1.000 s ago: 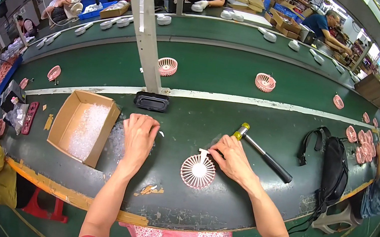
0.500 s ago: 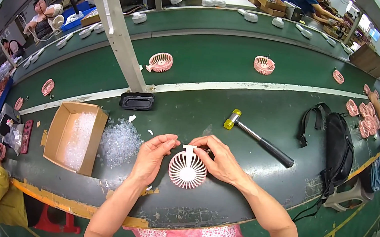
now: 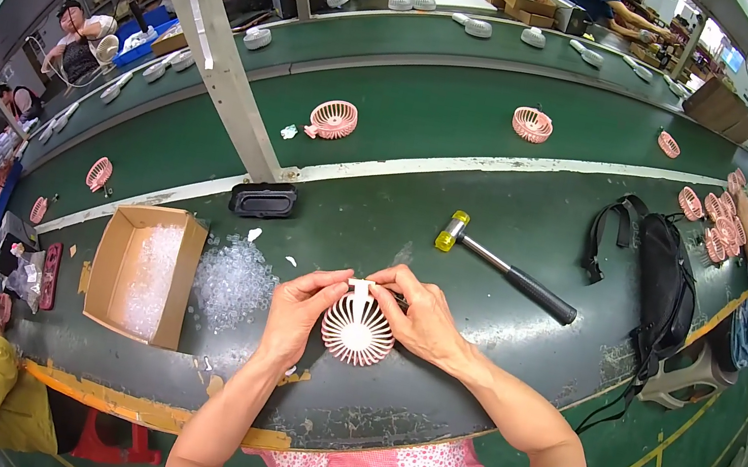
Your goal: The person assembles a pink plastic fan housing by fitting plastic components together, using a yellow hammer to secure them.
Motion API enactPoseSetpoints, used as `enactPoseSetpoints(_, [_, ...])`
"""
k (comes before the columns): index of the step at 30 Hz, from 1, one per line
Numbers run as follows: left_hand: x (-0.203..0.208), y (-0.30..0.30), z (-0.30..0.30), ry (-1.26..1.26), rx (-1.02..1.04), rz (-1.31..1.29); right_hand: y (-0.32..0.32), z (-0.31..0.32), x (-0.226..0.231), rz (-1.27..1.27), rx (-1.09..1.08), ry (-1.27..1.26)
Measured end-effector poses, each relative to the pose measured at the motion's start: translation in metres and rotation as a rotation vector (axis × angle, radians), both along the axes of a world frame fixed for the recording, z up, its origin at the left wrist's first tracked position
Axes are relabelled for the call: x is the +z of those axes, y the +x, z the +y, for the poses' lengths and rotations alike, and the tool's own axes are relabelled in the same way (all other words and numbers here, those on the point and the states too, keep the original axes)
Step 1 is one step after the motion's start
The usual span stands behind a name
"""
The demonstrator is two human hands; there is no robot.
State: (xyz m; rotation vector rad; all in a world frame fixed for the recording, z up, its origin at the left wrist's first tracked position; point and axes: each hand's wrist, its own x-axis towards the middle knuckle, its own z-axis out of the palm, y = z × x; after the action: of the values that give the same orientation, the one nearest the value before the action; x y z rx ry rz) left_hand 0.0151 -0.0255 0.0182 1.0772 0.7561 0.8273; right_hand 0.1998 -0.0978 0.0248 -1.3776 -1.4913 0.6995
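A round pink fan grille [image 3: 356, 339] with curved ribs and a short neck tab at its top stands out over the bench in front of me. My right hand [image 3: 427, 318] grips it by the neck, thumb and fingers closed at the tab's right side. My left hand [image 3: 299, 308] is pinched at the tab's left end; whatever its fingertips hold is hidden or too small to name. Left of my hands lies a loose pile of small clear plastic pieces [image 3: 233, 281]. Beside the pile, an open cardboard box [image 3: 174, 298] holds more such pieces.
A yellow-headed hammer [image 3: 512, 276] lies to the right, with a black bag [image 3: 663, 285] beyond. A black tray [image 3: 263, 200] sits by the metal post [image 3: 217, 46]. Pink grilles [image 3: 333, 119] rest on the green conveyor belt [image 3: 420, 142]. Co-workers sit at both sides and across.
My left fingertips have come from beside the tab to meet it. The grille and my right hand have shifted slightly left. Grilles on the belt have moved right; a small pale piece now shows there.
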Motion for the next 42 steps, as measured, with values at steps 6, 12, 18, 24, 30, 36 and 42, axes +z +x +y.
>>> enactPoseSetpoints(6, [0.003,-0.001,-0.001,0.157,-0.006,0.084,-0.001,-0.002,0.002,-0.048,0.004,0.039])
enactPoseSetpoints(12, [0.011,0.010,-0.016,0.389,0.094,0.198,-0.002,-0.001,-0.010,0.053,-0.091,0.211])
enactPoseSetpoints(18, [0.005,0.010,-0.019,0.206,0.102,0.076,-0.003,-0.001,-0.010,0.012,-0.090,0.178])
enactPoseSetpoints(24, [0.006,0.012,-0.019,0.261,0.064,-0.005,-0.003,-0.002,-0.011,0.086,-0.109,0.231])
enactPoseSetpoints(30, [0.004,0.001,-0.011,0.157,-0.010,-0.034,-0.003,-0.005,-0.003,0.016,-0.022,0.304])
enactPoseSetpoints(36, [0.008,0.004,-0.016,0.245,-0.035,-0.018,0.000,-0.006,-0.005,-0.037,-0.011,0.320])
enactPoseSetpoints(42, [-0.002,0.000,-0.007,-0.016,-0.006,-0.169,0.005,-0.002,0.005,0.004,-0.010,0.224])
